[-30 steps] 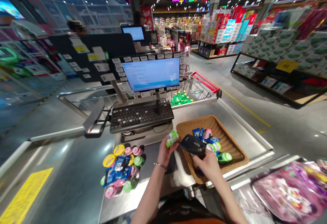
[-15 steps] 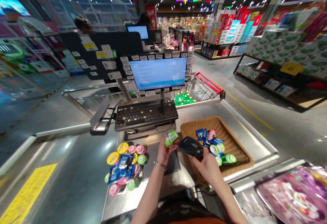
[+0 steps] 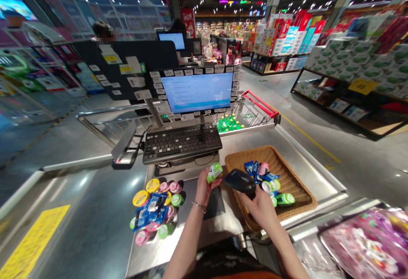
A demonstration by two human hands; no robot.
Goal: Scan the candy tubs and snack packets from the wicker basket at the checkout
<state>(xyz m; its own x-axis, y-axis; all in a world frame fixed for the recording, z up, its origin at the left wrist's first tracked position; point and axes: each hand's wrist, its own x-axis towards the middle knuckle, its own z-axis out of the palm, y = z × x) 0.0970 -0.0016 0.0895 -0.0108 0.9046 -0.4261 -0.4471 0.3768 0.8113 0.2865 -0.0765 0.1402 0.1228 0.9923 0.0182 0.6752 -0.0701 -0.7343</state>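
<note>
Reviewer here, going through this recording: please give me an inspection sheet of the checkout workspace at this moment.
surface: steel checkout counter
job's things: green-and-white canister, black handheld barcode scanner, wicker tray of packets and canisters
clutter: pile of canisters and blue packets; pink bagged goods
hands: left hand holds the canister; right hand holds the scanner
cables: black cable below the keyboard
surroundings: monitor, shopping cart, co-worker, stocked shelves

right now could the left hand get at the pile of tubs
Probably yes: only steel counter lies between the left hand and the tubs, though the hand is holding a green tub.
</note>
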